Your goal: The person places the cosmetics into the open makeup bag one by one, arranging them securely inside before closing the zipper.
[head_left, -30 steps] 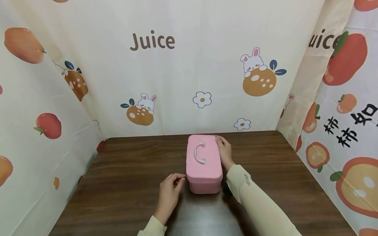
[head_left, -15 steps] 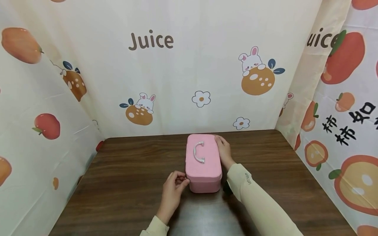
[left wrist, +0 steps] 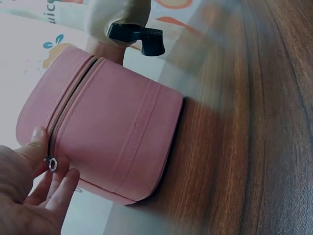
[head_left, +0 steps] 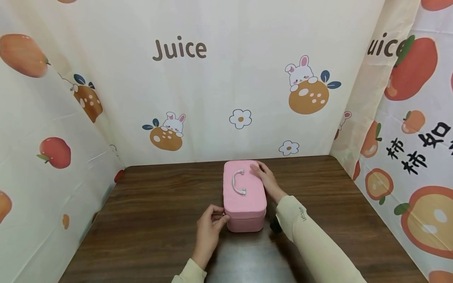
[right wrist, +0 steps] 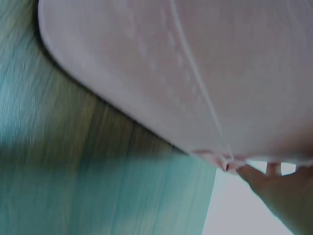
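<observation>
A pink zip case [head_left: 245, 188] with a silver handle [head_left: 235, 182] on its lid stands on the wooden table [head_left: 170, 192]. My left hand [head_left: 208, 228] is at its near left corner. There, in the left wrist view, thumb and fingers pinch the small metal zipper pull [left wrist: 53, 164], the thumb tip against the zip seam [left wrist: 73, 95]. With its thumb over the lid and its other fingers along the far right side, my right hand [head_left: 268, 181] holds the case. The right wrist view is blurred and mostly filled by the case's side [right wrist: 161, 73].
Behind the table hangs a cream curtain [head_left: 219, 86] printed with fruit and rabbits. More printed cloth [head_left: 417, 157] closes off the right side. A black device [head_left: 275, 225] is worn at the right wrist, close to the case's right side.
My left hand has moved slightly right, in closer to the case's near corner. The right thumb has shifted from the lid's edge onto its top. The case has hardly moved.
</observation>
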Demonstrator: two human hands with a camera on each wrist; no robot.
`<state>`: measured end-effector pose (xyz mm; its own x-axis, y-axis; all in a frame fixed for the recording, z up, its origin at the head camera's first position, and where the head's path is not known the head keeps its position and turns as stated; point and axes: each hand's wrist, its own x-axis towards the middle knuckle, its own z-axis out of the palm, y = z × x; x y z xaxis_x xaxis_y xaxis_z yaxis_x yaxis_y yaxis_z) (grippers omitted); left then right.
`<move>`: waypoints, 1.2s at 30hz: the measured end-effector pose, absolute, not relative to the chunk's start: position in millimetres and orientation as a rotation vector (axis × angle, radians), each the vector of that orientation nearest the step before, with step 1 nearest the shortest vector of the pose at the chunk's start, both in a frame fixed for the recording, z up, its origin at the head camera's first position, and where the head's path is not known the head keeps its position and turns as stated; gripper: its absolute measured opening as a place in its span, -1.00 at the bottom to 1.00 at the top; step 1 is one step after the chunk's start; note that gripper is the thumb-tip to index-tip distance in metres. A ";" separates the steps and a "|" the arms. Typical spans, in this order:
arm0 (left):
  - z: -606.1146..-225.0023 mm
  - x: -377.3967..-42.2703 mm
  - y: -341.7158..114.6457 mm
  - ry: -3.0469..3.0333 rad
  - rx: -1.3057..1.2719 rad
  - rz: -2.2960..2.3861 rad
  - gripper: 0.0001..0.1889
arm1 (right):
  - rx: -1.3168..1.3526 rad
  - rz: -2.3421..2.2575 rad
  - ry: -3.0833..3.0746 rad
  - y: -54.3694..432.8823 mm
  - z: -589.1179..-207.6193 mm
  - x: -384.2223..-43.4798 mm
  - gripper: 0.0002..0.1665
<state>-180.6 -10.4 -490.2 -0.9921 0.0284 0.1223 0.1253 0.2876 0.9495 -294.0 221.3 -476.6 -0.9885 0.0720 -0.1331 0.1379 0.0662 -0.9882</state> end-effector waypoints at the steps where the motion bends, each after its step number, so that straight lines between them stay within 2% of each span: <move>1: -490.5 -180.4 -10.2 -2.448 -0.131 -1.823 -0.78 | 0.191 -2.069 2.254 222.2 -476.8 -294.0 -0.20; 5: -490.6 -178.9 -10.1 -2.423 -0.092 -1.814 -0.78 | 0.123 -1.996 2.230 224.3 -477.3 -294.2 -0.15; 9: -489.8 -177.6 -12.5 -2.407 -0.071 -1.771 -0.84 | 0.116 -1.996 2.219 224.8 -473.6 -293.7 -0.19; 19: -480.8 -172.9 -19.0 -2.486 -0.107 -1.628 -0.90 | 0.149 -2.017 2.224 218.2 -441.6 -281.4 -0.27; 27: -478.7 -164.1 -13.6 -2.527 -0.156 -1.690 -0.91 | 0.220 -2.071 2.231 221.4 -469.2 -296.2 -0.29; 36: -479.2 -162.5 -4.5 -2.518 -0.174 -1.688 -0.91 | 0.195 -2.117 2.294 218.3 -472.8 -295.4 -0.39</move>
<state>-162.5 -4.5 -479.2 -0.9880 0.0363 0.1503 0.1529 0.3768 0.9136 -295.4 218.3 -472.8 -0.9922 0.0819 -0.0945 0.1007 0.0761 -0.9920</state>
